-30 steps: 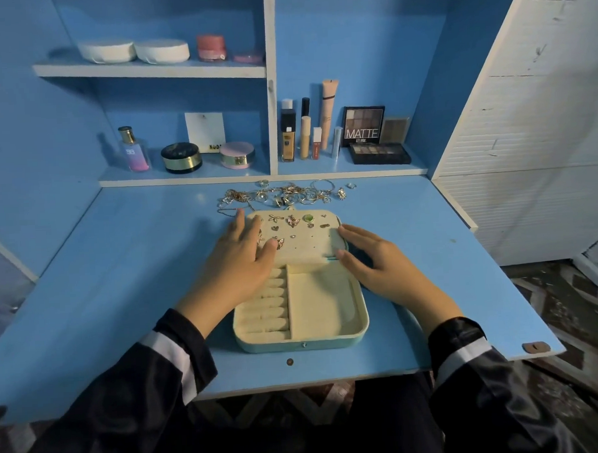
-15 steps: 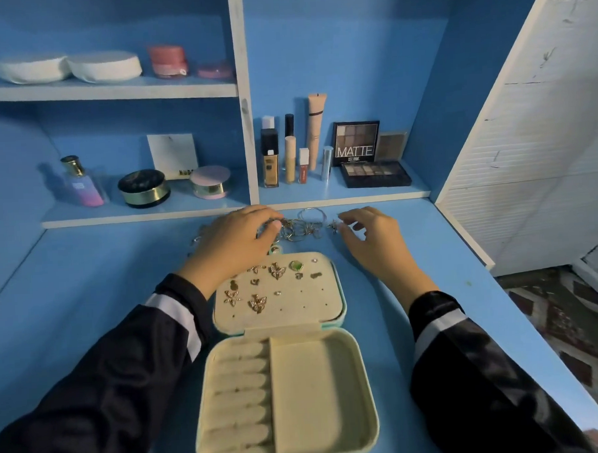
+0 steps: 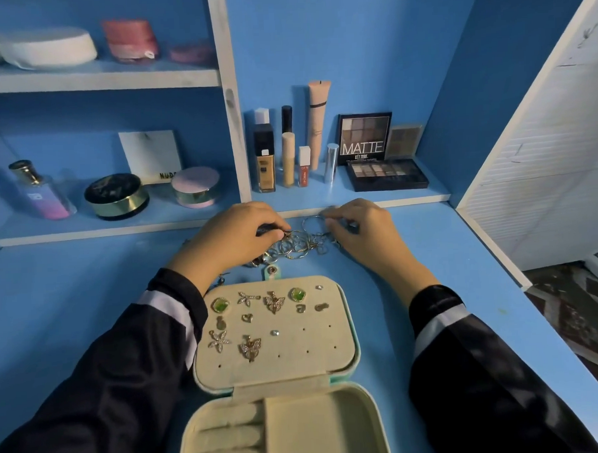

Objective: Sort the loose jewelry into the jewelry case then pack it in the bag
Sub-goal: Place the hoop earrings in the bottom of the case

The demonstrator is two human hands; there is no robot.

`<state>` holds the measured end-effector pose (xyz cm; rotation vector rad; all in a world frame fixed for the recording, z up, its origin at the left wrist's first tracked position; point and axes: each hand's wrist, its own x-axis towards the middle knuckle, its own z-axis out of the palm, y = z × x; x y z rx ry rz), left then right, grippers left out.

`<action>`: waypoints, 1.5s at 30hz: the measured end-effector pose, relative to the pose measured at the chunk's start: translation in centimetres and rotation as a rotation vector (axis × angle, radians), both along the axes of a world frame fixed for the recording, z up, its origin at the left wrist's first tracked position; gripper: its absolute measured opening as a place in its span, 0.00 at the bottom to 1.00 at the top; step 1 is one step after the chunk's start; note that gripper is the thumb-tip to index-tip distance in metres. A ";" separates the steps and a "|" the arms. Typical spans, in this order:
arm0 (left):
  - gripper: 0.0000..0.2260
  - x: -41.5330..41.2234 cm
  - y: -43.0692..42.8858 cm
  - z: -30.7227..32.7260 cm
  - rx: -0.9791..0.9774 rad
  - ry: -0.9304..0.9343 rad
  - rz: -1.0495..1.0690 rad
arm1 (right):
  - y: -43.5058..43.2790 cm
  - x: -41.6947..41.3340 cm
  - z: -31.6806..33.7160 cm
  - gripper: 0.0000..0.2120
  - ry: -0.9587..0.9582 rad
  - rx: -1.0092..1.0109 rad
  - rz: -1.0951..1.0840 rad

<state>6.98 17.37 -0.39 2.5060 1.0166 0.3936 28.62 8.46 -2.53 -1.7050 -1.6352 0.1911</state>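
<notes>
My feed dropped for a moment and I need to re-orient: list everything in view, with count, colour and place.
jewelry case: one, cream inside, mint outside, open, front centre
pinned earrings: about twelve, gold, two green, on the case's far panel
loose jewelry: one heap, gold and silver, beyond the case
table: one, blue, under the case
perfume bottle: one, pink-purple, lower left shelf
round jars: two, black-gold and pink, lower left shelf
card: one, white, behind the jars
tubes and bottles: about six, mixed, lower right shelf
eyeshadow palettes: three, dark, lower right shelf
round containers: four, white and pink, top shelf
left hand: one, at the heap's left end, grip unclear
right hand: one, blurred, at the heap's right end
</notes>
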 end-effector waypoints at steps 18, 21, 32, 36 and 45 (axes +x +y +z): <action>0.03 -0.5 0.5 0.5 -0.081 -0.166 0.053 | 0.7 0.7 1.0 0.09 0.022 -0.059 -0.017; 0.03 -0.7 0.6 1.0 -0.151 -0.217 0.075 | 1.3 0.6 1.1 0.09 0.024 -0.095 -0.008; 0.04 -1.0 0.6 1.3 -0.210 -0.360 0.146 | 2.6 0.3 1.1 0.08 -0.008 -0.160 -0.014; 0.04 -0.8 0.6 1.2 -0.222 -0.373 0.156 | 2.4 0.3 1.0 0.09 -0.001 -0.148 -0.010; 0.05 -0.7 0.4 1.1 -0.229 -0.367 0.150 | 2.5 0.3 1.3 0.07 0.056 -0.231 -0.017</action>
